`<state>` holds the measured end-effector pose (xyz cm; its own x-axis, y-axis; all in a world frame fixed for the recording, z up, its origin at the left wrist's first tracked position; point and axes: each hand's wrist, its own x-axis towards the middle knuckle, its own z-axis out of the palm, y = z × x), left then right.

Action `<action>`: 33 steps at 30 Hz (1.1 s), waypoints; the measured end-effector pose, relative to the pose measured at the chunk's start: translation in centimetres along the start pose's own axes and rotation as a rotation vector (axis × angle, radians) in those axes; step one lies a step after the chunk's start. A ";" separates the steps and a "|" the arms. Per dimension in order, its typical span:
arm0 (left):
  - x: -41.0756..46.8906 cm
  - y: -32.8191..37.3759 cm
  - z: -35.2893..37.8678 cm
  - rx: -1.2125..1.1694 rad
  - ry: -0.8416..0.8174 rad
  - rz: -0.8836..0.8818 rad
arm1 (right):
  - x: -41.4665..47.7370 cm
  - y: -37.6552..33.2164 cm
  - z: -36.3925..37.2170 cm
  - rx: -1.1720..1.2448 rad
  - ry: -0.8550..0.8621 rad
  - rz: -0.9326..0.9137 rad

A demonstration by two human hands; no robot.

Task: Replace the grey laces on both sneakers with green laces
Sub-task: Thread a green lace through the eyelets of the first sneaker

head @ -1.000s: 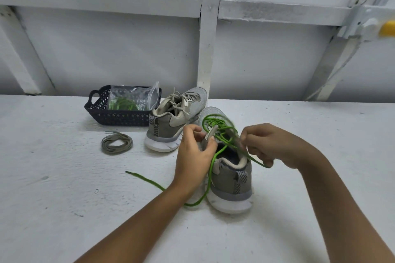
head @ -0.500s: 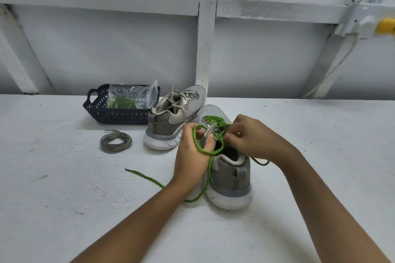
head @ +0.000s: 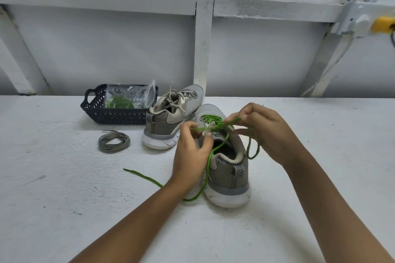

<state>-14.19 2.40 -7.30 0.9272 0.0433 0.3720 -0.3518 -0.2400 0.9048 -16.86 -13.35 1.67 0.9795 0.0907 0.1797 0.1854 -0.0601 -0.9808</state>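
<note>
A grey sneaker (head: pixel 229 168) stands in the middle of the white table, heel toward me, threaded with a green lace (head: pixel 210 157). My left hand (head: pixel 192 153) pinches one strand of that lace at the left of the tongue. My right hand (head: pixel 265 132) pinches the other strand on the right, pulled across the tongue; a loop hangs below it. One loose end trails left across the table. Behind it a second grey sneaker (head: pixel 168 121) keeps its grey laces. A coiled grey lace (head: pixel 114 141) lies on the table to the left.
A dark plastic basket (head: pixel 115 116) at the back left holds a clear bag with green laces (head: pixel 120 103). A white wall with beams rises behind the table. A yellow fitting (head: pixel 382 24) sits on the wall at the upper right.
Both hands have drawn the green strands apart across the tongue; the right hand rose and moved right, the left hand shifted to pinch its strand.
</note>
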 end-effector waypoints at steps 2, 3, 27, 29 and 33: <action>0.0 0.0 0.0 -0.007 0.006 0.003 | -0.1 -0.5 -0.4 0.122 -0.028 0.020; 0.0 0.0 0.1 -0.010 0.006 0.003 | -0.2 -0.8 -0.5 0.092 -0.038 0.049; 0.0 0.4 -0.1 0.058 -0.029 0.021 | 0.8 0.7 0.3 -0.825 -0.153 -0.007; 0.3 0.6 -0.2 0.068 -0.040 0.014 | 1.1 0.9 -0.2 -0.709 -0.059 0.006; 1.1 1.1 -0.6 0.044 -0.059 -0.006 | 2.2 1.8 -1.6 -0.738 0.100 0.050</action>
<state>-13.68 2.80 -5.79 0.9356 -0.0119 0.3529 -0.3417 -0.2824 0.8964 -14.29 -14.82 0.36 0.9841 -0.0184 0.1766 0.1101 -0.7170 -0.6883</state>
